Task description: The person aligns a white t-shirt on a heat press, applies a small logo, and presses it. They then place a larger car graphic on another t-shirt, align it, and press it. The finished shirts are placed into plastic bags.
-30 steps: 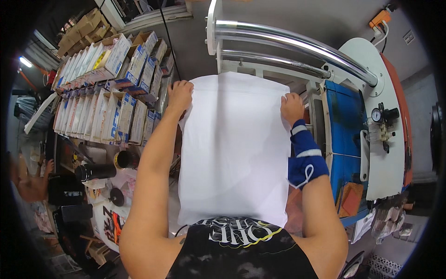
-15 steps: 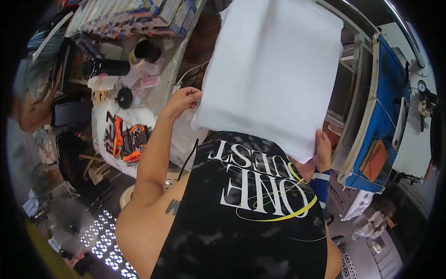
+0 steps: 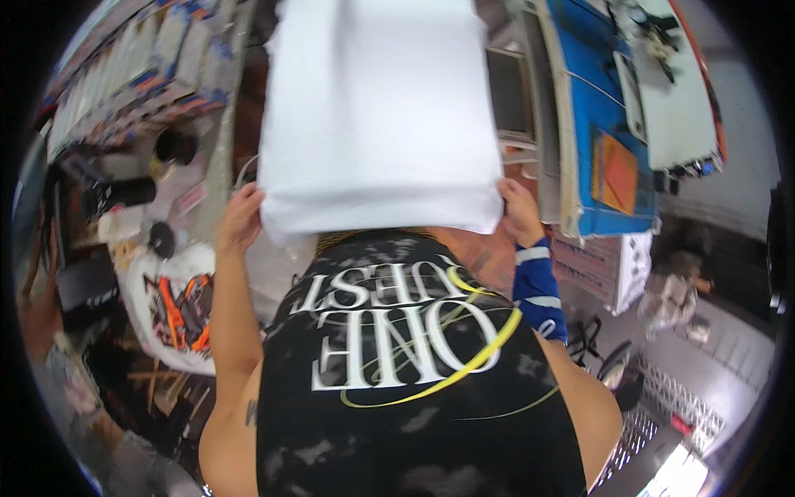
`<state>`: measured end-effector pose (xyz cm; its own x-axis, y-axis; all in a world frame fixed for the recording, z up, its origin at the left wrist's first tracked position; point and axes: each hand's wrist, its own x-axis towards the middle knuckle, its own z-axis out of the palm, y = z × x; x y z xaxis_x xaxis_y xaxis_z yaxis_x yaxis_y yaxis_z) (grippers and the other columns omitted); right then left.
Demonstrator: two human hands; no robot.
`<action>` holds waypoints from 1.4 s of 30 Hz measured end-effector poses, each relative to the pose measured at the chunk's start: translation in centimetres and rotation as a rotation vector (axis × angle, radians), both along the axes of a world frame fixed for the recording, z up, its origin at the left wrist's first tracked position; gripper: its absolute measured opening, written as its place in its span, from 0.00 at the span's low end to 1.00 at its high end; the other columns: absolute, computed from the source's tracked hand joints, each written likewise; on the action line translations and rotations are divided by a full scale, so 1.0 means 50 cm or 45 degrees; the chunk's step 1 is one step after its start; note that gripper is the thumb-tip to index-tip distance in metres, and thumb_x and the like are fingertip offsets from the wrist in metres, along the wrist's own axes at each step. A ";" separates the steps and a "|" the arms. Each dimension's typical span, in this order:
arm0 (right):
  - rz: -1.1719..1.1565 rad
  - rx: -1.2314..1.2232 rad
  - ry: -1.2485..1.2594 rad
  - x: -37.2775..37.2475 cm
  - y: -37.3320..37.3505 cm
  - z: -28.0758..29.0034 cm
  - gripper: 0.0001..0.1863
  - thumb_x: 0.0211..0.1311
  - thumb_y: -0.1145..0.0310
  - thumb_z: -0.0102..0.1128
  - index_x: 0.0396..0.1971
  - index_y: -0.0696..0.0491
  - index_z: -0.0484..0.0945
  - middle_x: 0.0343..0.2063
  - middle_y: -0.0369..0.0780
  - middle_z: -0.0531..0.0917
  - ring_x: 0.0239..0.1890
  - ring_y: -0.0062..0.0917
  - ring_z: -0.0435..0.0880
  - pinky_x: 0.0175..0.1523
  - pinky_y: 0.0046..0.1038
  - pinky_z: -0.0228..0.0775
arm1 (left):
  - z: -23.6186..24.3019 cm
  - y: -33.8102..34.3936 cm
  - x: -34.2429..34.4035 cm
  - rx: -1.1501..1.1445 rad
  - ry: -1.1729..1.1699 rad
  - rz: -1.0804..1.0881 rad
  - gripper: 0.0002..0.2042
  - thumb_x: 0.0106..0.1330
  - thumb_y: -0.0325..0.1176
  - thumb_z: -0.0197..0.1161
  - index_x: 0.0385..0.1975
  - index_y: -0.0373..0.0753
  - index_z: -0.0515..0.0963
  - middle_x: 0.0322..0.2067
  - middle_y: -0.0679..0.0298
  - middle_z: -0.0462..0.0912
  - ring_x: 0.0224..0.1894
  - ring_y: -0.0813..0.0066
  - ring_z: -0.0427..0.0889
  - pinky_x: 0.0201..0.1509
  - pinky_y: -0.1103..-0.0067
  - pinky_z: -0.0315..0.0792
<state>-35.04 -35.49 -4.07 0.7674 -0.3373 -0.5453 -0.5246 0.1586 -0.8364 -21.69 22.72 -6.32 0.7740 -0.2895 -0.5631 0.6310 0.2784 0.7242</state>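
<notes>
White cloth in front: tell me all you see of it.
The white cloth looks like plain, smooth fabric, roughly rectangular, spread flat before the wearer, with a ripple along its near edge. Its far end runs out of the picture. The left hand and right hand touch its near corners; blur hides whether they pinch it.

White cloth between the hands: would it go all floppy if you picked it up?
Probably floppy: the white cloth creases softly along its near edge. It seems unlikely to roll, since it lies broad and flat. It would likely not break, as it looks like soft fabric.
</notes>
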 end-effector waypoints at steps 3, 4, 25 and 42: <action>0.001 0.072 0.040 0.003 -0.007 0.003 0.16 0.77 0.66 0.55 0.53 0.61 0.79 0.44 0.38 0.85 0.44 0.23 0.84 0.51 0.27 0.77 | 0.020 -0.006 -0.012 -0.169 -0.114 -0.136 0.24 0.72 0.36 0.65 0.63 0.31 0.71 0.56 0.59 0.82 0.55 0.71 0.82 0.64 0.71 0.74; 0.031 0.153 -0.071 0.000 -0.008 0.001 0.15 0.77 0.66 0.54 0.53 0.61 0.79 0.44 0.39 0.86 0.44 0.23 0.85 0.50 0.27 0.78 | 0.024 -0.008 -0.015 -0.099 -0.108 -0.098 0.22 0.72 0.36 0.65 0.61 0.31 0.74 0.54 0.60 0.84 0.53 0.72 0.82 0.62 0.71 0.74; 0.412 -1.074 -0.264 0.128 -0.012 0.055 0.15 0.72 0.60 0.62 0.44 0.59 0.80 0.37 0.39 0.85 0.39 0.28 0.84 0.47 0.28 0.75 | -0.051 0.183 -0.335 2.327 0.049 0.523 0.35 0.59 0.52 0.72 0.63 0.42 0.71 0.63 0.57 0.69 0.71 0.50 0.61 0.73 0.40 0.48; 0.887 -1.460 -0.640 0.231 0.188 0.113 0.13 0.65 0.64 0.65 0.42 0.57 0.82 0.44 0.46 0.84 0.50 0.41 0.82 0.58 0.38 0.72 | -0.059 0.150 -0.376 2.235 -0.112 0.468 0.23 0.60 0.46 0.72 0.52 0.42 0.77 0.59 0.62 0.74 0.69 0.54 0.65 0.76 0.41 0.49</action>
